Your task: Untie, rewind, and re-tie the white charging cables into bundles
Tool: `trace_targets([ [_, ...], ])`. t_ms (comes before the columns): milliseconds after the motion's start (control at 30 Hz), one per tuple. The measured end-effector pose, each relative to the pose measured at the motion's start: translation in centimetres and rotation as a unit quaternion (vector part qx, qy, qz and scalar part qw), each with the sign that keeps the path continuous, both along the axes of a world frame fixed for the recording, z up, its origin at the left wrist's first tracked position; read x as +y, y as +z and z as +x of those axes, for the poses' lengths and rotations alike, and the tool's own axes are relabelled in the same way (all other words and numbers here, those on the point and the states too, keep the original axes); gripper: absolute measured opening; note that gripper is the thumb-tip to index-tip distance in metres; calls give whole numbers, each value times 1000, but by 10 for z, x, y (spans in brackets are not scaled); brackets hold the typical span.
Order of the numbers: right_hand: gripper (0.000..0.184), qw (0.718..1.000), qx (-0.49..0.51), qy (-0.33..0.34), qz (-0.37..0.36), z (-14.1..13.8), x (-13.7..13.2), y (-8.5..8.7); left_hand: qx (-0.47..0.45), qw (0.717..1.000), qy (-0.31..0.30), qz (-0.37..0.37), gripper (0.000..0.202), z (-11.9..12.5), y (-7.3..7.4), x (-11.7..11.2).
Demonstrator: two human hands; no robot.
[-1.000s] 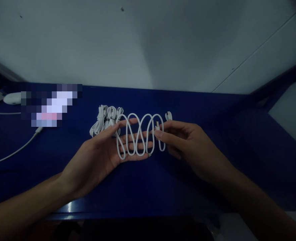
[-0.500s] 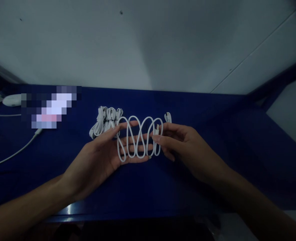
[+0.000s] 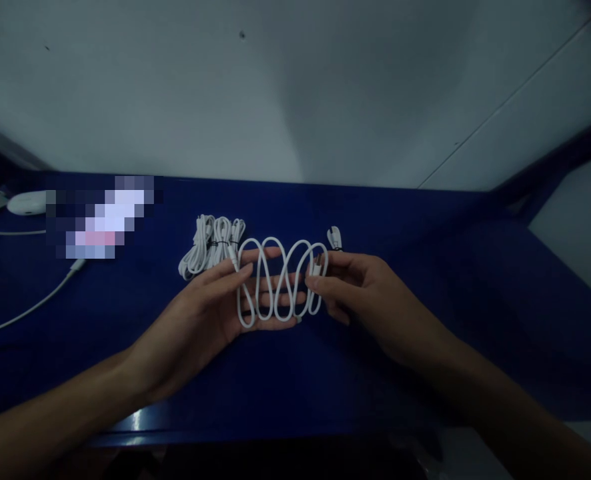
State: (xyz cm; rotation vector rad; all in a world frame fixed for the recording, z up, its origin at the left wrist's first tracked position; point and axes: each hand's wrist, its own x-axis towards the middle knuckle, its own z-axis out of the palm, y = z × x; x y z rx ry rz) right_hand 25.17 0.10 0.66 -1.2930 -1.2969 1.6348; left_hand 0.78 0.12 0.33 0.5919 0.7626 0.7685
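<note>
A white USB cable (image 3: 285,319) lies in several wavy loops across the fingers of my left hand (image 3: 203,300). That hand is palm up, its thumb resting over the loops at the left end. My right hand (image 3: 368,287) pinches the cable's right end between thumb and forefinger, by the USB plug (image 3: 317,268). Just behind my left hand, several bundled white cables (image 3: 210,248) sit on the blue table, bound with dark ties. Beyond my right fingers is another tied white cable bundle (image 3: 334,237), partly hidden.
The blue table (image 3: 295,387) runs back to a pale wall (image 3: 185,93). At the left is a pixelated bright device (image 3: 113,217) with a white cord (image 3: 40,308) leading off. A white rounded object (image 3: 28,203) stands near it at the far left.
My left thumb has moved inward over the loops from the edge of the cable. The loops have shifted slightly right and down in view; my right hand keeps its pinch.
</note>
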Motion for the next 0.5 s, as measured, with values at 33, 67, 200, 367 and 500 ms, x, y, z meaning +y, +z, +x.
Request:
trace_targets([
  [33, 24, 1000, -1, -2, -3, 0, 0, 1, 2, 1000, -1, 4, 39, 0, -1, 0],
  [67, 26, 1000, -3, -4, -4, -1, 1, 1, 4, 1000, -1, 9, 39, 0, -1, -1],
  [200, 31, 1000, -13, -1, -3, -1, 2, 2, 27, 999, -8, 17, 42, -2, 0, -3],
  [367, 24, 1000, -6, -1, 0, 0, 2, -1, 53, 998, -3, 33, 42, 0, 2, -2],
  [500, 19, 1000, -8, 4, 7, 1, 2, -4, 49, 999, -1, 24, 41, 0, 2, -2],
])
